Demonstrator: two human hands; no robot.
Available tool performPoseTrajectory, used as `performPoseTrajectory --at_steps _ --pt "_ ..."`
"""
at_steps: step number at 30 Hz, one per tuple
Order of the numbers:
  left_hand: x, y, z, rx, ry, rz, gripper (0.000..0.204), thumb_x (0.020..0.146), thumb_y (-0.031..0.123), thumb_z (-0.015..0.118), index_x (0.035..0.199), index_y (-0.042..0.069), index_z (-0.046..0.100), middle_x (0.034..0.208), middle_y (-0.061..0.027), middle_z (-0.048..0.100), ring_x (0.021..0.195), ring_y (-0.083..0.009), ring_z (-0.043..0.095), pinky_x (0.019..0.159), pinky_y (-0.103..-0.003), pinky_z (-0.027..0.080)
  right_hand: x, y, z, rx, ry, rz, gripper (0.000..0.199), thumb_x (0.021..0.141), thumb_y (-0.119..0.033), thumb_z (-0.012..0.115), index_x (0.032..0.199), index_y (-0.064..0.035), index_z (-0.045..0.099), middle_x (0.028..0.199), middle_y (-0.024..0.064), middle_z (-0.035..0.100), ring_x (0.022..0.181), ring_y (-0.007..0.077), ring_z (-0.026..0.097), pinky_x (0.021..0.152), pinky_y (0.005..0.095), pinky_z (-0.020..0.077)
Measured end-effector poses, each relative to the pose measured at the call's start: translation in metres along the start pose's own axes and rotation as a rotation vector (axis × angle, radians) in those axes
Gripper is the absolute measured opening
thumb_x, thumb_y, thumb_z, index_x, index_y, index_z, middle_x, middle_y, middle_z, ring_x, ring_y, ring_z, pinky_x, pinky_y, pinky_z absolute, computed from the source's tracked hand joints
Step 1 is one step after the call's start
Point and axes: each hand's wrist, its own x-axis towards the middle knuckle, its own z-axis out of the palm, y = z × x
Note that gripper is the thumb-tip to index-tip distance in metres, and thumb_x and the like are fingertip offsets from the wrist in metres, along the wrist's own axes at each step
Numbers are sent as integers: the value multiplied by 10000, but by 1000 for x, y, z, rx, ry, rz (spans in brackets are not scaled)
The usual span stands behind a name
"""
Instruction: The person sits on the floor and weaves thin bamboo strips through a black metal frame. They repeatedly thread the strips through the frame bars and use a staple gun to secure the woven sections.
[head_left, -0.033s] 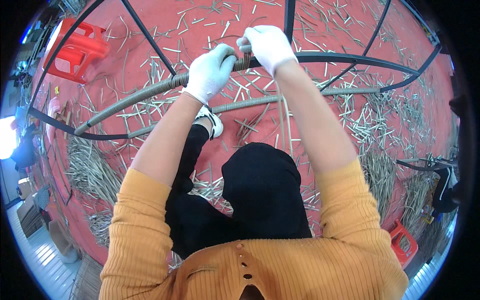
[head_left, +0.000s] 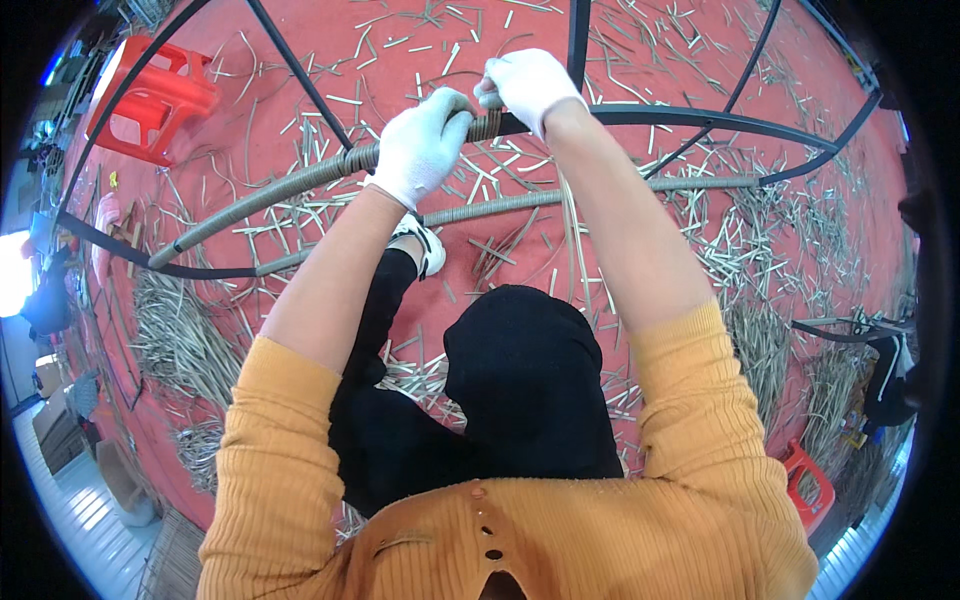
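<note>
A curved black metal frame bar (head_left: 690,116) crosses in front of me, its left stretch wound closely with brown wicker strip (head_left: 300,182). My left hand (head_left: 422,145), in a white glove, is closed around the wound part near the end of the winding. Just right of it, my gloved right hand (head_left: 535,88) pinches a wicker strand (head_left: 497,115) just above the bar, by the last turns. Loose lengths of the strand (head_left: 572,235) hang below my right wrist. The fingertips of the right hand are partly hidden.
A second wrapped bar (head_left: 500,205) runs lower down, behind my shoe (head_left: 428,250). Cut strips litter the red floor (head_left: 480,270). Bundles of strips (head_left: 185,335) lie at left and right. A red stool (head_left: 150,100) stands at far left; another red plastic piece (head_left: 806,485) is at lower right.
My right hand and forearm have shifted slightly left and up. The hanging strand ends have swung a little to the right. My left hand stays in place.
</note>
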Motion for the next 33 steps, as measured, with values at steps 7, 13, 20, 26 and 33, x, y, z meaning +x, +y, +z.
performPoseTrajectory --at_steps 7,13,20,26,33 --pt "-8 -14 -62 -260 372 108 235 1012 128 473 1147 4 619 985 -130 758 867 -272 729 816 -370 555 67 36 2 -173 -161 33 364 1018 -240 485 952 -31 776 925 59 777 814 126 708 842 306 520" --pt "-72 -42 -89 -780 821 -385 229 1029 118 457 1157 19 619 903 -122 735 710 -173 689 612 -278 499 88 44 6 95 -121 50 362 1027 -183 477 938 41 747 935 127 767 773 150 717 815 289 528" --pt "-102 -47 -16 -1288 761 -876 193 1023 172 484 1107 29 583 969 -141 699 713 -206 646 585 -305 479 89 43 4 76 -130 85 355 1036 -184 465 962 43 728 991 133 761 803 132 715 817 269 534" --pt "-102 -27 17 -1000 611 -746 209 1014 138 511 1132 -10 599 861 -138 693 626 -171 629 571 -283 477 73 34 6 -85 -108 43 365 1034 -215 455 976 11 735 961 113 762 820 152 708 849 303 527" --pt "-102 -51 17 -1285 730 -796 269 994 117 508 1235 3 544 1025 -161 701 810 -231 678 690 -320 539 43 30 1 -83 -113 -16 396 974 -236 435 948 -17 763 936 90 781 874 188 714 873 344 507"
